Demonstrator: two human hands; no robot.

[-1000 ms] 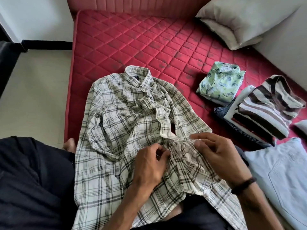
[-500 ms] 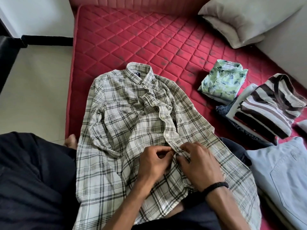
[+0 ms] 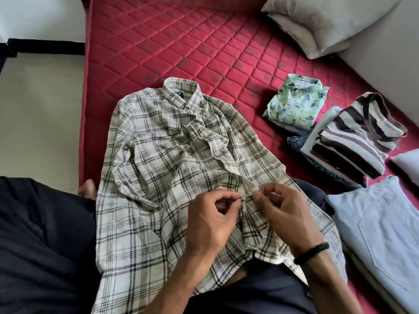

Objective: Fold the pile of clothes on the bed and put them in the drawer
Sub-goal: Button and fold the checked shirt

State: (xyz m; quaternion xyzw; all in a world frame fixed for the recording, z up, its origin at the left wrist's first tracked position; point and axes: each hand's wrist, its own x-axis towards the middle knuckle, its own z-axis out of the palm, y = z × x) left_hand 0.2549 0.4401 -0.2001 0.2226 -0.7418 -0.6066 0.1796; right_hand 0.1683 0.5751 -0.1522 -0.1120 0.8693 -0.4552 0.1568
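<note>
A white and black plaid shirt [image 3: 158, 155] lies front up on the red quilted mattress [image 3: 181, 48], collar away from me and its lower part draped over my lap. My left hand [image 3: 210, 220] pinches the shirt's left front edge at the button placket. My right hand [image 3: 285, 211], a black band on its wrist, pinches the facing edge right beside it. Both hands meet at the middle of the shirt front, fingertips almost touching. The upper placket is rumpled and partly open.
A folded green patterned shirt [image 3: 297, 103] lies to the right. Beside it is a stack with a brown striped top [image 3: 362, 134]. Light blue jeans [image 3: 381, 234] lie near my right arm. A grey pillow [image 3: 324, 21] sits at the far right corner; floor [image 3: 40, 114] lies left.
Both hands came together at the shirt's placket and now pinch its two edges. The shirt's right front was pulled flatter across my lap.
</note>
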